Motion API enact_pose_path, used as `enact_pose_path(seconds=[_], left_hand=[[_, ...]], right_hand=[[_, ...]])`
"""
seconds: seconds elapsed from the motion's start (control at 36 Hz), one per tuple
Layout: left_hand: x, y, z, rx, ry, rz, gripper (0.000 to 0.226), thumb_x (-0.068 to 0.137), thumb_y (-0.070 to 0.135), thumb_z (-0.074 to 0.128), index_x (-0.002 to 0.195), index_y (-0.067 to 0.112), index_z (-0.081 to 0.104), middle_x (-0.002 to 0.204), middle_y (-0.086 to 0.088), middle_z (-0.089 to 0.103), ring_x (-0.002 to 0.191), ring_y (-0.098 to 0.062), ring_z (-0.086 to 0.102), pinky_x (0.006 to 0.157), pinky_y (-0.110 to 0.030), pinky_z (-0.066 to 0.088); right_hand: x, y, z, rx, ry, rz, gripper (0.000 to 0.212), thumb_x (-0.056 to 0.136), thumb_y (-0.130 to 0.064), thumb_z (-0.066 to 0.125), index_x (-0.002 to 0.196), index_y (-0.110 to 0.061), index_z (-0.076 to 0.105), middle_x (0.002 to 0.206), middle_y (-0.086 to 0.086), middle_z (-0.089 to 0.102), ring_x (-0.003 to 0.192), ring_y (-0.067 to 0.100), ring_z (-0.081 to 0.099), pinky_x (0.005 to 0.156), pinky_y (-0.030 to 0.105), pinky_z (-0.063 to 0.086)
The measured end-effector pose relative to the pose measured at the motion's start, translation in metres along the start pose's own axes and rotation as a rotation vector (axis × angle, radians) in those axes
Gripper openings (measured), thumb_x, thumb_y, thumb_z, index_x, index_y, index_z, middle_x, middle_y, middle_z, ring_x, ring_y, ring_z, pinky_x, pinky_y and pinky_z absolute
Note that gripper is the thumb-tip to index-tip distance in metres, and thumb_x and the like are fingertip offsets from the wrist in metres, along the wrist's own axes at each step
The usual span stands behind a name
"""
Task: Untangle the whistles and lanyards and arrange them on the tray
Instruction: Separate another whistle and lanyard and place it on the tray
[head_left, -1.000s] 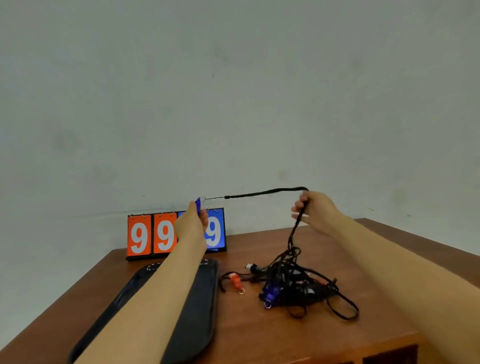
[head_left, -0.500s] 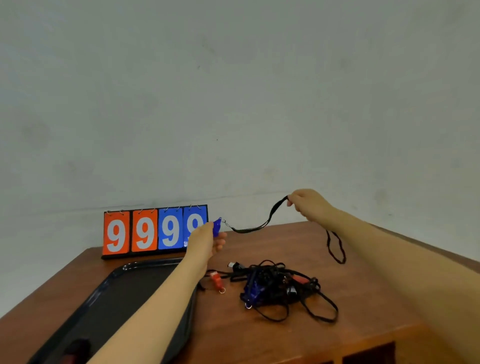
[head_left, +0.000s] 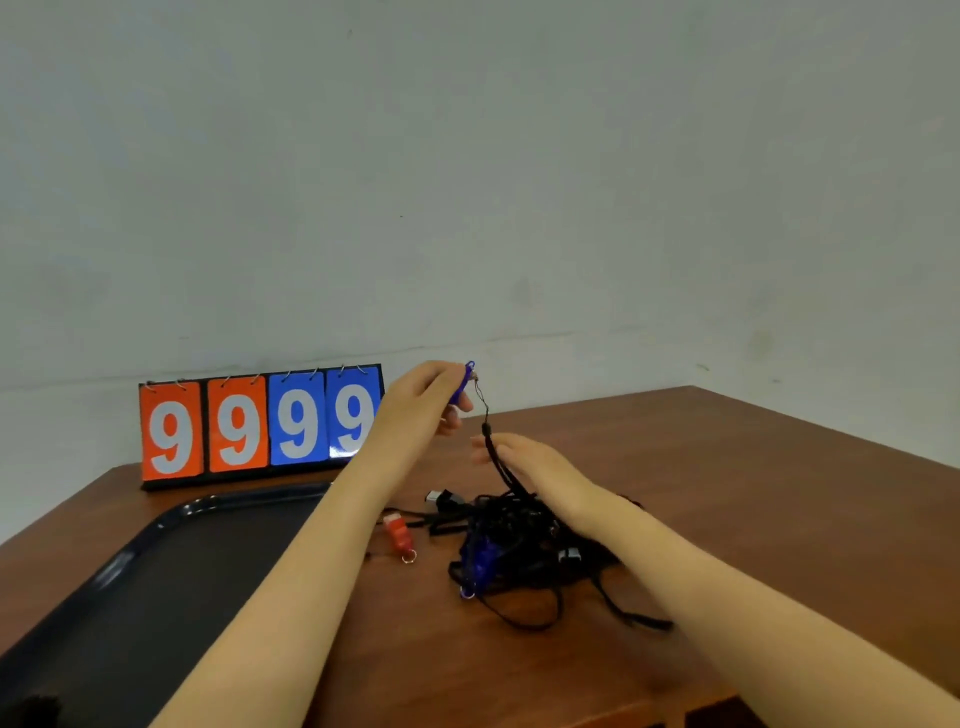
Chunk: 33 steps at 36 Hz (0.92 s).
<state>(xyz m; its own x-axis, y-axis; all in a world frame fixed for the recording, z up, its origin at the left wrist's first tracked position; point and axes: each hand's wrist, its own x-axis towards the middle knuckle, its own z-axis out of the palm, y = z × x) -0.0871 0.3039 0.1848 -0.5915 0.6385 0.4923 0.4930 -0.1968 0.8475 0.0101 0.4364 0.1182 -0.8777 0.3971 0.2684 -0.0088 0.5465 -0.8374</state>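
My left hand pinches a blue whistle held up above the table. Its black lanyard hangs straight down from the whistle. Just below, my right hand holds that lanyard between thumb and fingers. The cord runs on down into a tangled pile of black lanyards on the table. In the pile lie another blue whistle and a black whistle; a red whistle sits at its left edge. The dark tray lies to the left, under my left forearm.
A flip scoreboard reading 9999 stands against the wall behind the tray. The wooden table extends to the right of the pile. Its front edge runs along the bottom right.
My right hand has come down and left, close under the left hand, sliding along the lanyard. The cord, stretched sideways before, now hangs vertically. The left hand has lifted the whistle slightly.
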Motion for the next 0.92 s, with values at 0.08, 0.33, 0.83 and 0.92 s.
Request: enact_pose_path(seconds=[0.08,0.33,0.83,0.92], left_hand=[[0.005,-0.007,-0.001,0.068,0.033,0.053,0.019,0.096,0.029,0.05,0.094,0.019,0.066,0.078,0.005,0.065,0.063,-0.006,0.055,0.061,-0.017,0.048],[-0.006,-0.054,0.003,0.154,0.125,-0.012,0.022,0.098,0.033,0.048,0.093,0.017,0.061,0.074,0.007,0.059,0.061,-0.005,0.051,0.058,-0.016,0.041],[-0.007,-0.068,0.05,0.37,-0.048,-0.032,0.018,0.096,0.038,0.053,0.104,0.025,0.061,0.092,0.012,0.06,0.086,-0.005,0.057,0.068,-0.018,0.041],[-0.012,-0.088,0.051,0.346,-0.062,-0.134,0.02,0.092,0.037,0.059,0.106,0.023,0.066,0.092,0.009,0.064,0.084,-0.007,0.059,0.075,-0.024,0.049]], right_hand=[[0.007,-0.004,0.02,0.253,-0.098,0.001,0.052,0.105,-0.035,0.024,0.096,-0.01,0.069,0.075,0.006,0.068,0.084,0.016,0.063,0.088,0.027,0.044],[0.019,0.026,0.022,0.789,0.022,0.086,0.046,0.101,-0.032,0.042,0.061,-0.011,0.046,0.042,-0.005,0.021,0.035,0.009,0.018,0.044,0.026,0.015],[0.007,0.037,-0.013,0.872,0.608,0.14,0.024,0.097,-0.027,0.055,0.078,-0.013,0.05,0.05,-0.006,0.028,0.042,0.009,0.023,0.04,0.023,0.022],[0.006,0.04,-0.006,0.388,0.67,0.122,0.029,0.098,-0.033,0.051,0.079,-0.011,0.051,0.06,-0.002,0.037,0.053,0.011,0.035,0.051,0.023,0.033]])
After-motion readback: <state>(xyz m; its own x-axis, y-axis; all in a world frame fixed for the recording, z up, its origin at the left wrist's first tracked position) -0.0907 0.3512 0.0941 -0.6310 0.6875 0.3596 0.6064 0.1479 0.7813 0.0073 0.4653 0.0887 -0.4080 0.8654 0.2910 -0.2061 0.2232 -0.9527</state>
